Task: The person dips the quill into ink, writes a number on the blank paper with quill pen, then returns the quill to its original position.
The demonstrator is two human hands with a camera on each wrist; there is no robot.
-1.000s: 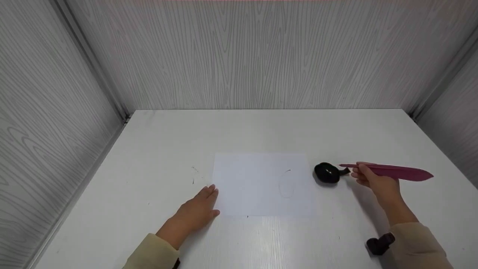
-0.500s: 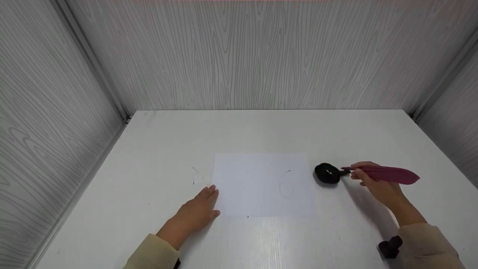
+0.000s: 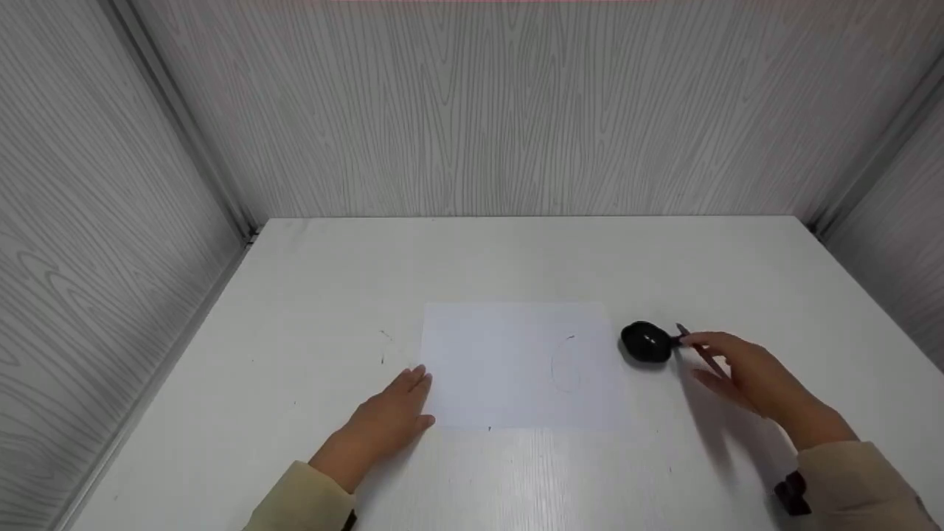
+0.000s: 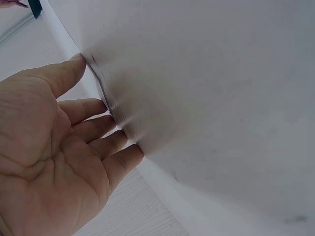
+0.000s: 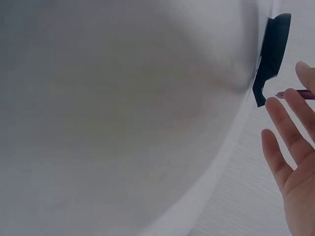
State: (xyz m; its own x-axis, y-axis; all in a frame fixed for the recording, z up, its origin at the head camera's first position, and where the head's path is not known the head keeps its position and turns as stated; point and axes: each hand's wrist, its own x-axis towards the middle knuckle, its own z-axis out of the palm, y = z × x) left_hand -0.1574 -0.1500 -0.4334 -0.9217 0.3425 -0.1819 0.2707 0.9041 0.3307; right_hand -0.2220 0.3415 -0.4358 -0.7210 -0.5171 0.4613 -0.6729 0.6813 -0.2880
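My left hand (image 3: 383,424) lies palm down on the table, its fairly straight fingers at the left edge of a white paper sheet (image 3: 487,369). A thin oval line is drawn on the sheet's right part. Right of the sheet stands a small black dish (image 3: 645,342) with a short handle. My right hand (image 3: 771,383) pinches a purple-red feather pen (image 3: 708,360) near its tip, beside the dish's handle. One finger looks close to that handle; contact is unclear. In the right wrist view the pen (image 5: 301,94) sits between thumb and index finger. Most of the feather is hidden.
The white table (image 3: 516,258) is bounded by grey wood-grain panels (image 3: 472,110) at the back and sides. Small dark marks (image 3: 383,346) dot the tabletop left of the sheet. A black wrist device (image 3: 793,493) hangs at the right sleeve.
My right hand has turned and lowered beside the dish's handle. The feather pen has swung from lying sideways to a slant, its plume mostly out of sight. My left hand stays put.
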